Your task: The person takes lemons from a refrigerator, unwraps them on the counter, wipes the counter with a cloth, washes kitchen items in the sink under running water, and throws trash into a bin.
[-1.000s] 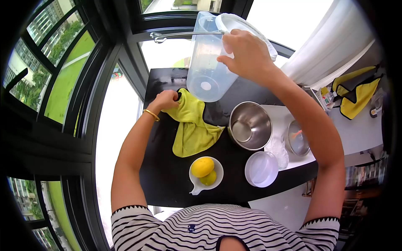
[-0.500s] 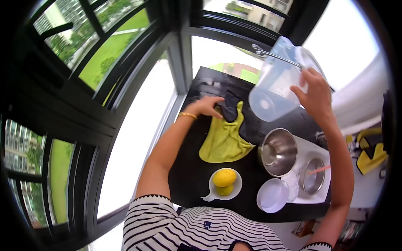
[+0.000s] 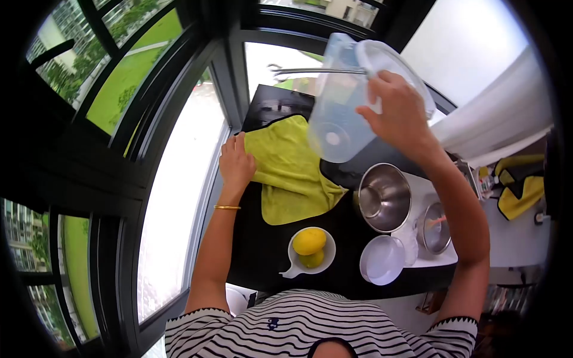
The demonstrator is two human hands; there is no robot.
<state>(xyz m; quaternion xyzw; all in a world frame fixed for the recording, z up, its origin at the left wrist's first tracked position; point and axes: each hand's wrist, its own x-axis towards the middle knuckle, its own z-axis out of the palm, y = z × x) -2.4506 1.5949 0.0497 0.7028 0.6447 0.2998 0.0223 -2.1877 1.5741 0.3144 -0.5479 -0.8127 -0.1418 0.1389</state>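
While palm-down, left hand (image 3: 237, 162) on lime cloth (image 3: 291, 156), grip unclear; right hand (image 3: 399, 116) with clear container (image 3: 339, 106) in grasp.

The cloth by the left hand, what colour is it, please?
The cloth is yellow-green with a dark edge, seen in the head view.

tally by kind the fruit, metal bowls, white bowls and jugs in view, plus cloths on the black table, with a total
Fruit: 2
Metal bowls: 2
White bowls: 2
Jug: 1
Cloth: 1
Total: 8
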